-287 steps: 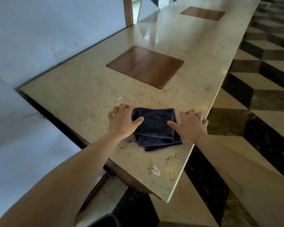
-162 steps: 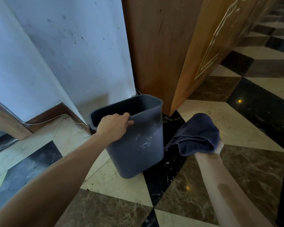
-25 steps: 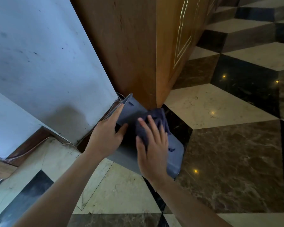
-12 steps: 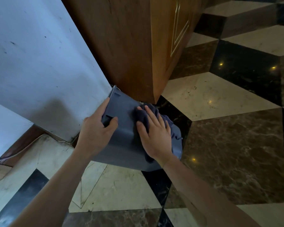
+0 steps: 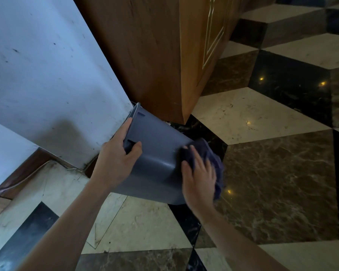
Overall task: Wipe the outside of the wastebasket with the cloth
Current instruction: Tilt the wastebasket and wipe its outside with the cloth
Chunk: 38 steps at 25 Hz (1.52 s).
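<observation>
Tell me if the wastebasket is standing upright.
No, the wastebasket is tipped over, rim toward the wall, with the left hand gripping that rim.

Left hand (image 5: 117,159) gripping the rim of the wastebasket (image 5: 157,153), thumb on its outer wall, index finger along the rim edge, right hand (image 5: 199,178) pressing the cloth (image 5: 213,159), fingers blurred, apparently fairly straight

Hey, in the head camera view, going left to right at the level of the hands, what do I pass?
From the left: white wall → left hand → wastebasket, tilted → right hand, pressing the cloth on it → brown marble floor tile.
</observation>
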{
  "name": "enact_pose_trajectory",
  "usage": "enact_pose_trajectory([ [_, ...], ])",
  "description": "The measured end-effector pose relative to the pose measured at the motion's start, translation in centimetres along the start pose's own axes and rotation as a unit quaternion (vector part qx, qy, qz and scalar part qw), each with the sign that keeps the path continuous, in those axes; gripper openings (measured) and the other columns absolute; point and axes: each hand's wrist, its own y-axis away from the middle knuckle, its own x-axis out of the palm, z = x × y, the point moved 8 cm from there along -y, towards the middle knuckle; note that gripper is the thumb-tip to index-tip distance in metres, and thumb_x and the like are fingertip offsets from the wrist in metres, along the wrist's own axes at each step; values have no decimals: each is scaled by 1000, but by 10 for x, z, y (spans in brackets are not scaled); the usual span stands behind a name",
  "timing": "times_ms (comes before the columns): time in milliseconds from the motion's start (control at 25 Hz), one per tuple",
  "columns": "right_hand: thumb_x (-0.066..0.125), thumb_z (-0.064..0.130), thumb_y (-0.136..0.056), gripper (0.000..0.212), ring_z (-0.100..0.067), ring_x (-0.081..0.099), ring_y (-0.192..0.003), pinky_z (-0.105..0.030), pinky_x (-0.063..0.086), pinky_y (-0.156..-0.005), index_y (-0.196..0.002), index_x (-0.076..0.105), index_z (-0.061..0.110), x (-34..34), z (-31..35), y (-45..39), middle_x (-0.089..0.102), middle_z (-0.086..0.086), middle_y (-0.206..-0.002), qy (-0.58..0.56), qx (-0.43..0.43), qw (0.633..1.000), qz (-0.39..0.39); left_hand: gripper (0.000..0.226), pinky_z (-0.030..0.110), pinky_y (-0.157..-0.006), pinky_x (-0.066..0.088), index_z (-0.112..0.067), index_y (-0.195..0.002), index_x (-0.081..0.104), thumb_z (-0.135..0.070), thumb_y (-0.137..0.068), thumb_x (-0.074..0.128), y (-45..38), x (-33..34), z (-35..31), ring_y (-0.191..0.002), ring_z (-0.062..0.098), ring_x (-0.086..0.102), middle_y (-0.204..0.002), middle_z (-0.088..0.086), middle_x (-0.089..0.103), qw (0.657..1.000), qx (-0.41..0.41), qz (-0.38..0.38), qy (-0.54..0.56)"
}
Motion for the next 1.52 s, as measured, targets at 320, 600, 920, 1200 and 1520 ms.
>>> enact_pose_trajectory([
  [320, 24, 53, -104, 52, -7, 9, -151, -21, -7, -119, -155, 20, 44, 31, 87, -13, 22, 24, -162, 39, -208, 975, 70, 60, 27, -78, 50, -22, -148, 34, -27, -93, 57, 6, -7, 4, -101, 18, 61, -126, 3, 63, 1000, 18, -4, 18],
  [600, 16, 59, -96, 59, -22, 29, -148, -47, 21, -120, -151, 29, 43, 8, -20, -60, 36, 12, -159, 86, -20, 994, 70, 60, 8, -65, 42, -28, -150, 30, -33, -95, 55, 10, -3, 18, -100, 15, 54, -128, -10, 50, 999, -19, 7, 35],
  [920, 32, 48, -103, 44, -29, 55, -120, -39, 41, -92, -136, 51, 27, -12, -97, -37, 55, -6, -135, -81, 190, 978, 15, 57, 18, -58, 47, -42, -140, 31, -28, -93, 59, 12, -6, 19, -78, 4, 63, -107, -13, 63, 997, -22, 63, 40],
  [1200, 33, 45, -103, 42, -27, 55, -116, -41, 48, -94, -128, 55, 20, -19, -70, -21, 57, -2, -130, 57, 89, 994, -28, 47, 44, -69, 52, -24, -103, 39, -64, -79, 41, -29, -32, 5, -74, 30, 60, -82, 6, 61, 984, -113, 37, -136],
  [1520, 32, 46, -102, 52, -27, 59, -110, -40, 51, -93, -133, 59, 15, -20, -55, 19, 62, -4, -129, 170, -45, 983, -55, 90, 43, -76, 36, -16, -130, 46, -85, -77, 21, -90, -7, 1, -111, 38, 55, -122, 14, 61, 938, -189, 56, -285],
])
